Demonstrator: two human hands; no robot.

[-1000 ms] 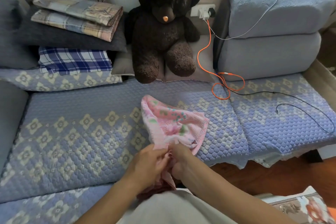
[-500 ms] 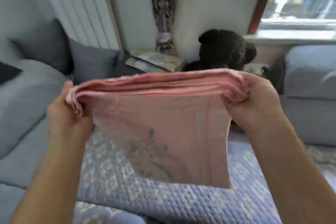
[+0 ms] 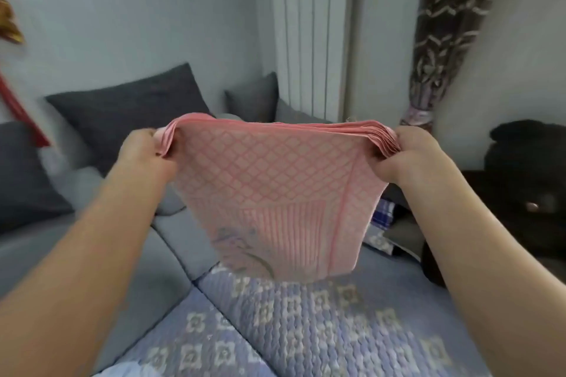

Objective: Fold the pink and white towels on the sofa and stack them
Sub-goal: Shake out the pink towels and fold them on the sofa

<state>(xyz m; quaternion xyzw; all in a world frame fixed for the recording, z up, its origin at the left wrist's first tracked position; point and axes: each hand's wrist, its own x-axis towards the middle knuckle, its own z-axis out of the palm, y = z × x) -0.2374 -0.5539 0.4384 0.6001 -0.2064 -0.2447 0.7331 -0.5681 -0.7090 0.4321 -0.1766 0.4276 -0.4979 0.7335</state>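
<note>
Presently held: one pink towel (image 3: 275,193), gripped at both upper corners and lifted clear of the sofa.

Left hand (image 3: 144,153): fingers curled tight round the towel's bunched left corner, back of the hand toward the camera, forearm reaching up from the lower left.

Right hand (image 3: 410,156): fingers curled round the gathered right corner, where several layers of edge show as a stack of folds; thumb tucked under the cloth.

Towel: top edge stretched roughly level between the two hands; body hangs down in front of the camera, its lower edge above the seat and not touching it. Diamond lattice on the upper part, a striped panel and a faint floral print lower down. Image blurred; finer detail unclear.

Sofa (image 3: 306,324): blue quilted cover with pale flower squares, directly beneath the towel.

Dark grey cushions (image 3: 128,110): behind the left hand, leaning against the wall.

Dark plush bear (image 3: 526,180): far right, beyond the right forearm.

Patterned curtain (image 3: 444,30): upper right, tied low.
</note>
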